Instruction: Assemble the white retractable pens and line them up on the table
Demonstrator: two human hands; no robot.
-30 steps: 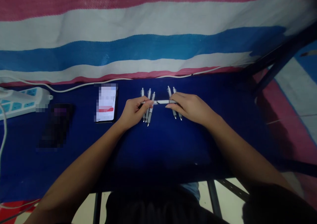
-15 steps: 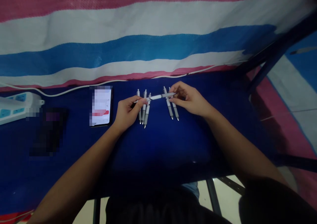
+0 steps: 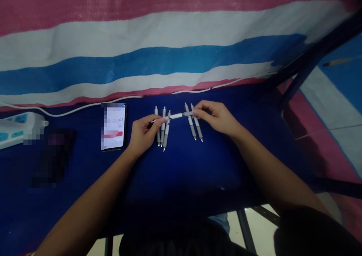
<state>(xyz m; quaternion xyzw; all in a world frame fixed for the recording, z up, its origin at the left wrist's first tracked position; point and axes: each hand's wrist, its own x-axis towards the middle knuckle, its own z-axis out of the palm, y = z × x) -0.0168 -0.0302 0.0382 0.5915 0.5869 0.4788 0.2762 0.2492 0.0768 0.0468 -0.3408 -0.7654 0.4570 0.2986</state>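
A white pen with a grey grip (image 3: 177,115) is held level between my two hands, above other pens. My left hand (image 3: 144,133) pinches its white clicker end. At the opposite end, the fingers of my right hand (image 3: 212,115) are closed on the grey grip, hiding the tip. Below and beside my left fingers lie three similar pens (image 3: 164,139), grey grips toward me. Two more pens (image 3: 192,129) lie slanted near my right fingertips, partly beneath the held pen.
Left of my left hand lies a lit phone (image 3: 115,129) on the dark blue table (image 3: 181,180). Farther left are a white power strip (image 3: 19,128) and a blurred dark object (image 3: 53,158). A white cable (image 3: 85,104) runs along the back, before a striped sheet (image 3: 158,62).
My right fingers have closed in on the grip end of the pen, where they were looser before. The whole view has shifted slightly; the lying pens stay put.
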